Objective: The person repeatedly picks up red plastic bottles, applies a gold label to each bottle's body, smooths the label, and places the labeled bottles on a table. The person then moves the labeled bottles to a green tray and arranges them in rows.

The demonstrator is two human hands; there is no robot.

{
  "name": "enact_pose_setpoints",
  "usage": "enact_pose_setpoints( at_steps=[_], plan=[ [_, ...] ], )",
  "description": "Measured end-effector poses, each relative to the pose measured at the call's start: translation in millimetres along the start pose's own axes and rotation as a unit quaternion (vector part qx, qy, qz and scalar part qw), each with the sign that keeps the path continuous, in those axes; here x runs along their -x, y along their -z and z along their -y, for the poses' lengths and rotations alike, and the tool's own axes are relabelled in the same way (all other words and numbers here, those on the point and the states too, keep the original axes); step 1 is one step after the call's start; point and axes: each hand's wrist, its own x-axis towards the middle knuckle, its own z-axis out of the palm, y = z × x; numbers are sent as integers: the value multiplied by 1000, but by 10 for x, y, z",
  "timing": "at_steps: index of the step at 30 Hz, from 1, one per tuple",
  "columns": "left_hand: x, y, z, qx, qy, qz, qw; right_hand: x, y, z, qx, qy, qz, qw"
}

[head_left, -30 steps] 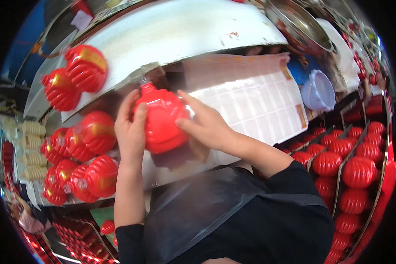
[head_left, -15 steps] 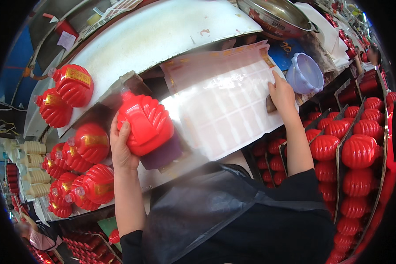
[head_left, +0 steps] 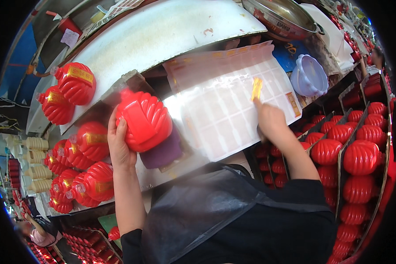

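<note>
Head view: the left hand [head_left: 122, 147] grasps a red bottle [head_left: 146, 121] just left of the white sheet [head_left: 220, 136]. The right hand [head_left: 273, 119] pinches a gold strip [head_left: 257, 89] at its fingertips, over the sheet's right part. A lilac bowl [head_left: 310, 75] sits beside the sheet's right edge; labelled bottles [head_left: 78, 157] cluster well left of the sheet.

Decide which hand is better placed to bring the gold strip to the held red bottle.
The right hand, probably: it touches the gold strip, while the left hand holds the red bottle.
</note>
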Motion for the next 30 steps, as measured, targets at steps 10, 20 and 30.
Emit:
enact_pose_setpoints(
  at_steps=[10,20,30],
  plan=[
    [26,-36,-66,-82,-14,17,996,590,64,322,-121,83,-98,984],
    [240,-104,-77,-142,-39,11,989,761,-28,402,-240,250,-122,930],
    [276,-104,-9,-177,-48,-2,983,-605,1296,1094,-603,43,184,775]
  ],
)
